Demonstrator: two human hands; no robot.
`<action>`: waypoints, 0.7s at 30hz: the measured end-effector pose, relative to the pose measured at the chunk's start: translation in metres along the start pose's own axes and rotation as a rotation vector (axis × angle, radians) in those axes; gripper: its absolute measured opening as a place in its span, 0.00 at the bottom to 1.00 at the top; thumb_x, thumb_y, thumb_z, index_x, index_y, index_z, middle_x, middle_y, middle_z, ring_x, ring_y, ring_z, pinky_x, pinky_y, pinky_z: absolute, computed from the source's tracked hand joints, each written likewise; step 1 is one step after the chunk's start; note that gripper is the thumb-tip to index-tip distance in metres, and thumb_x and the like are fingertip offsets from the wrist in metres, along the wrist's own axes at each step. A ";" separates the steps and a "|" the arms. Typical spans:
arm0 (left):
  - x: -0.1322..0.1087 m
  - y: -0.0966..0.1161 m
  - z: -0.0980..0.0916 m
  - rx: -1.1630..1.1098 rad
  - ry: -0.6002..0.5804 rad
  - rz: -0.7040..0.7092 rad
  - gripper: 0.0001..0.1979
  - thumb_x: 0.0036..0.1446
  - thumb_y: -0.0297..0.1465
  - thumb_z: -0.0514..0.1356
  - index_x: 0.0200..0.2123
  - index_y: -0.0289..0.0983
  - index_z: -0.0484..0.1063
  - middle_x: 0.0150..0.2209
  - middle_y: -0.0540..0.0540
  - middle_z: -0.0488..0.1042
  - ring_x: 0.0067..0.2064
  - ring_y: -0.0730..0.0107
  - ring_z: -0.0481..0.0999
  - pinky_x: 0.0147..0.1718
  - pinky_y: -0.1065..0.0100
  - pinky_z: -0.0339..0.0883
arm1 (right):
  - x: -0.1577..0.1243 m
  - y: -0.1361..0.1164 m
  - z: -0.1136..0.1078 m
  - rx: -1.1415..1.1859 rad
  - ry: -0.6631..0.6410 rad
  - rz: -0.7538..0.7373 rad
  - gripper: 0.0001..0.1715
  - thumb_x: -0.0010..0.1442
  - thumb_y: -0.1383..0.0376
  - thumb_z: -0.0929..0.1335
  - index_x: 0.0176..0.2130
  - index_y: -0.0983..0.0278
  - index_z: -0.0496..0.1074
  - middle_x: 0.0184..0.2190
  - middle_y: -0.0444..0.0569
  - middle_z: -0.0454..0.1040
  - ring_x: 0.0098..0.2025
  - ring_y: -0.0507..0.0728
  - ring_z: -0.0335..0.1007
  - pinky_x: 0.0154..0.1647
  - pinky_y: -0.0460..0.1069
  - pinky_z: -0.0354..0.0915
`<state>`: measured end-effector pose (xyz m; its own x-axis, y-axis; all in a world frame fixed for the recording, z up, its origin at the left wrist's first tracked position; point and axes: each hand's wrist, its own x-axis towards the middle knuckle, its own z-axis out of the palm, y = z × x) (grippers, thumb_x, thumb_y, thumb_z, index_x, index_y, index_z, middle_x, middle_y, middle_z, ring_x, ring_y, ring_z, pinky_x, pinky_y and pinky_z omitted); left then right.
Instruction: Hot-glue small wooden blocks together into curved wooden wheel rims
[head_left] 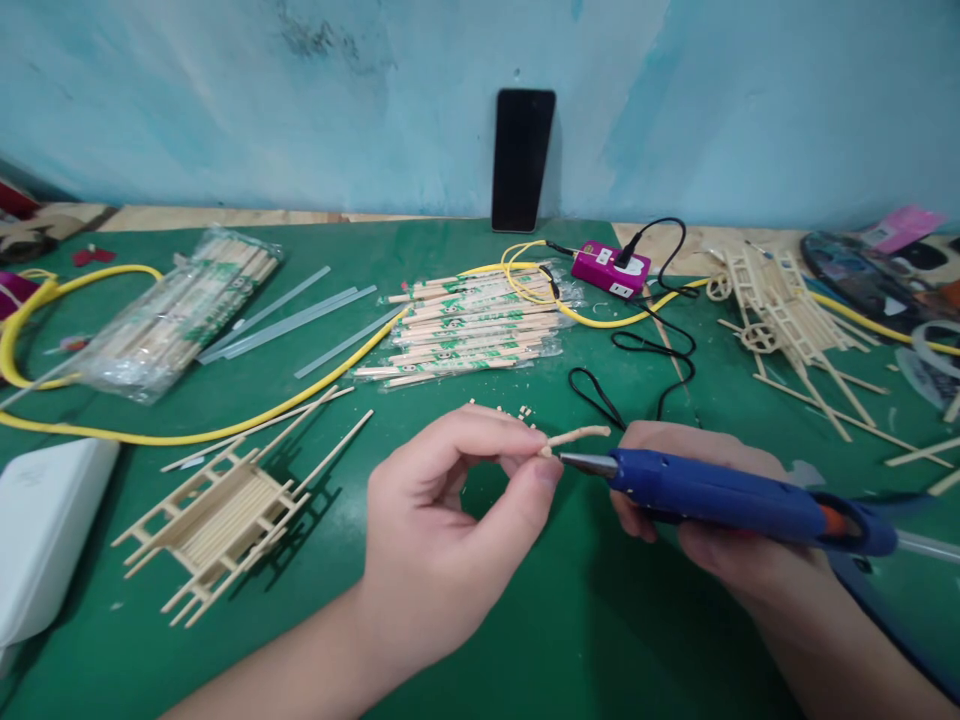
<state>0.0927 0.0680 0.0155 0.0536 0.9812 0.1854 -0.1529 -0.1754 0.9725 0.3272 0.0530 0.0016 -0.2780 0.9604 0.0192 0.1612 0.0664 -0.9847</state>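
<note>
My left hand (457, 520) pinches a short, slightly bent wooden stick piece (581, 435) between thumb and fingers; its near end is hidden by the fingertips. Wrapped in my right hand (720, 510) is a blue hot glue gun (697, 485), a clear glue stick running out of its back. The metal nozzle points left, right by my left thumb tip; whether it touches the wood I cannot tell. To the left of my left hand, a small cart body made of wooden sticks (232, 520) lies on the green tabletop (525, 650).
Wrapped chopsticks (472, 330) lie mid-table, with a bagged bundle (187, 305) and clear glue sticks (292, 320) to the left. A yellow cable (315, 405) runs to a purple power strip (611, 268). Stick models with wheels (787, 310) stand right. A phone (523, 160) leans on the wall.
</note>
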 end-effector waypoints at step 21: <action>0.003 -0.004 0.000 0.058 -0.004 0.145 0.11 0.60 0.16 0.71 0.39 0.38 0.85 0.34 0.48 0.83 0.37 0.71 0.82 0.36 0.72 0.78 | 0.002 -0.002 -0.003 -0.229 -0.041 0.007 0.09 0.60 0.68 0.68 0.28 0.59 0.74 0.26 0.47 0.77 0.27 0.57 0.73 0.27 0.51 0.65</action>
<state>0.0933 0.0718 0.0124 0.0393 0.9448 0.3253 -0.1020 -0.3201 0.9419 0.3294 0.0552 0.0038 -0.3140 0.9494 0.0007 0.3726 0.1240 -0.9197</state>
